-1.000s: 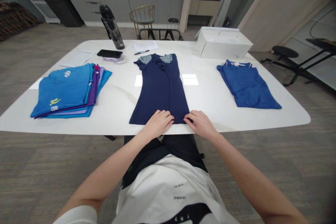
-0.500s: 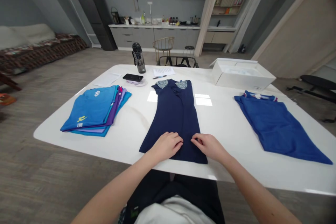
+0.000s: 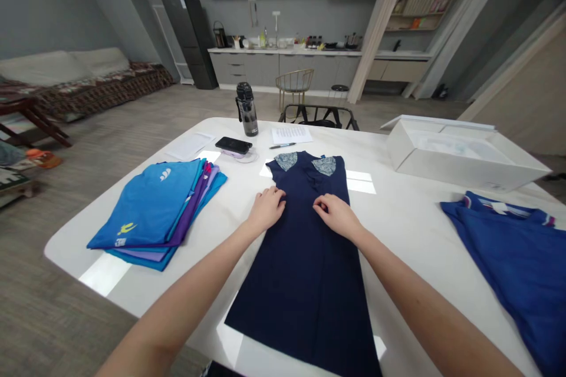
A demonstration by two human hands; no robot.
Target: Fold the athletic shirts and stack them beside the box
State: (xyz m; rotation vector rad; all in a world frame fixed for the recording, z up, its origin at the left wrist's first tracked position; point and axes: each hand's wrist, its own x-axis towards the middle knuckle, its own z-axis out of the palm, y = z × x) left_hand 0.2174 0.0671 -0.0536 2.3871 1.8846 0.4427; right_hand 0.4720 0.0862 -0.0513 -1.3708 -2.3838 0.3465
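A navy short-sleeved shirt lies lengthwise on the white table, with grey patterned patches near its shoulders. My left hand is over the shirt's left side below the sleeve, fingers bent and drawn together. Across from it, my right hand is over the right side, thumb and forefinger curled into a pinch. The cloth stays flat under both hands, and I see none of it gripped. Whether the fingertips touch it, I cannot tell.
On the left is a stack of folded blue and purple shirts. A blue shirt lies at the right, below a white box. Toward the back are a phone, a water bottle, a pen and printed paper.
Both hands have moved from the navy shirt's hem up toward its chest, while the shirt stays laid out. The camera view has tilted up and come closer to the table.
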